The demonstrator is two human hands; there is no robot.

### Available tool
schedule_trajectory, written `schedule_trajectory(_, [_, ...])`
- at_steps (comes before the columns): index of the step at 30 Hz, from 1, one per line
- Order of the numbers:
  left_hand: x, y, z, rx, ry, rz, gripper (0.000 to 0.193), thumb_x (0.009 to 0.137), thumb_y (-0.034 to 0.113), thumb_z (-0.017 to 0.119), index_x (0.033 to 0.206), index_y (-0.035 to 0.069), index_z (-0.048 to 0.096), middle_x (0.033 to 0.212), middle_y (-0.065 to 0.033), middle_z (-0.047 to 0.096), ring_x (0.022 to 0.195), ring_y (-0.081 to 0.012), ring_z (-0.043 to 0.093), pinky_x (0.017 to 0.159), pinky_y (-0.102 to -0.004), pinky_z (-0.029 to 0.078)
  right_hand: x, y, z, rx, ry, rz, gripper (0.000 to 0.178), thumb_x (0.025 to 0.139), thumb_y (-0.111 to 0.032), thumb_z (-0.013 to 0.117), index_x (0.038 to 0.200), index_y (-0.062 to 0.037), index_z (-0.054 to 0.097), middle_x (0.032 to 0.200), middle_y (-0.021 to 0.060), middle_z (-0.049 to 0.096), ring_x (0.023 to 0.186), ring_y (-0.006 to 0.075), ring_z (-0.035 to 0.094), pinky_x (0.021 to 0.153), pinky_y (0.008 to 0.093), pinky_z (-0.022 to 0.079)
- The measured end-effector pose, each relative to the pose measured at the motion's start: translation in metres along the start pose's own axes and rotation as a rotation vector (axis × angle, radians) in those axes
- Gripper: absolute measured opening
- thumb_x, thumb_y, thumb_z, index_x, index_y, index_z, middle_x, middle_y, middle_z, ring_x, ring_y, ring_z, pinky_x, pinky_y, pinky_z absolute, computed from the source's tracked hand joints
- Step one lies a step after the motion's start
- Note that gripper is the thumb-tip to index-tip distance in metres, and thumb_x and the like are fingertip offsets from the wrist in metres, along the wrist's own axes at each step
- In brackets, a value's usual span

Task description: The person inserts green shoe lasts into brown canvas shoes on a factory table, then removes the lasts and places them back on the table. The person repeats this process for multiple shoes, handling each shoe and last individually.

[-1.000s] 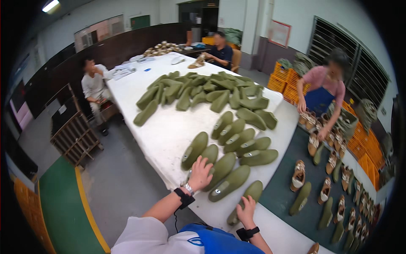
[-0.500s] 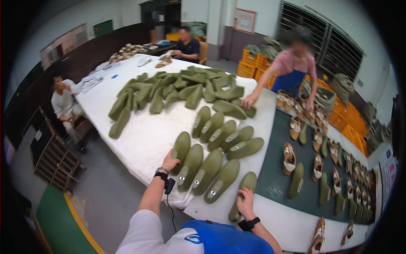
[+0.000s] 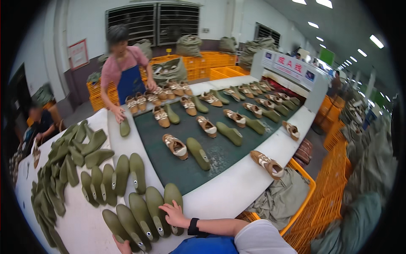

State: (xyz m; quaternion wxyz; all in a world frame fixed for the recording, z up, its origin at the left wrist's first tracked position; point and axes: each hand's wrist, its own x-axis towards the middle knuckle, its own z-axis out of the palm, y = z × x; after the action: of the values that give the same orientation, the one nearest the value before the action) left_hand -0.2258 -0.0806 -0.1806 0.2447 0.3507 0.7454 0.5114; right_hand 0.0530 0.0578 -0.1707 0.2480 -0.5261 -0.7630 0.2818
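Observation:
Several olive-green shoe lasts (image 3: pixel 140 216) lie side by side in a slanted row on the white table, close together, with round metal-rimmed holes showing near their lower ends. My right hand (image 3: pixel 175 215) rests on the rightmost last (image 3: pixel 173 197), fingers apart, not wrapped round it. At the lower edge my left hand (image 3: pixel 122 245) lies against the leftmost last (image 3: pixel 114 224); its fingers look stretched out, and part of it is hidden. Just beyond stands a second row of smaller-looking green lasts (image 3: pixel 108 186).
A heap of loose lasts (image 3: pixel 63 165) covers the left. On the right runs a dark green belt (image 3: pixel 186 169) with brown-and-white shoes (image 3: pixel 175 146) and lasts. Across the table a person (image 3: pixel 127 72) touches a last. An orange crate (image 3: pixel 296 190) holds grey-green cloth beside the table.
My view has swung right, toward the belt. The lasts between my hands are closer together, and the gap before the rightmost one has closed. My hands stay at the row's two ends.

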Motion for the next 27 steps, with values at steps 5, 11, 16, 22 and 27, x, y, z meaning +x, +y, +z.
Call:
schedule_trajectory(5, [-0.01,0.003,0.014,-0.172,-0.117,-0.024,0.075,0.074,0.002,0.063,0.139,-0.006,0.027,0.135,-0.024,0.041,0.122,-0.0302,0.042,0.104,-0.0353,0.034,0.005,0.012,-0.004,-0.048,-0.085,0.019,0.047,0.077,-0.008,0.05,0.123,-0.018,0.055,0.132,0.0063,0.047,0.131,0.0456,0.024,0.102,0.0583,0.028])
schedule_trajectory(11, [-0.025,0.034,0.018,0.348,0.155,0.24,0.07,0.084,0.023,0.065,0.138,-0.005,0.031,0.134,-0.0297,0.039,0.121,-0.0416,0.041,0.102,-0.0456,0.033,0.002,0.011,-0.004,-0.032,-0.017,-0.025,0.034,0.08,-0.013,0.052,0.114,-0.0123,0.058,0.127,0.0061,0.05,0.13,0.0444,0.028,0.101,0.0582,0.029])
schedule_trajectory(16, [-0.032,0.05,0.034,0.975,0.097,0.536,0.057,0.089,0.045,0.054,0.132,0.008,0.047,0.129,-0.0203,0.049,0.12,-0.0447,0.04,0.097,-0.055,0.034,0.002,0.006,-0.01,-0.041,0.003,-0.047,0.029,0.081,-0.015,0.052,0.108,-0.0119,0.061,0.124,0.0061,0.052,0.129,0.0402,0.031,0.099,0.0561,0.032])
schedule_trajectory(22, [-0.037,0.067,0.053,1.028,0.094,0.447,0.053,0.09,0.051,0.048,0.13,0.015,0.051,0.129,-0.0105,0.053,0.124,-0.0385,0.038,0.099,-0.0547,0.03,-0.005,-0.007,-0.031,-0.064,-0.017,-0.097,0.026,0.083,-0.013,0.056,0.107,-0.007,0.061,0.118,0.0125,0.056,0.121,0.0353,0.041,0.099,0.0512,0.035])
schedule_trajectory(27, [-0.049,0.094,0.083,0.932,-0.071,0.206,0.071,0.083,0.059,0.054,0.137,0.015,0.042,0.143,-0.0199,0.033,0.133,-0.0375,0.027,0.106,-0.0551,0.023,0.0,-0.004,-0.029,-0.092,-0.025,-0.067,0.02,0.075,-0.015,0.055,0.093,-0.0139,0.066,0.109,0.0006,0.06,0.123,0.0316,0.04,0.094,0.0556,0.036])
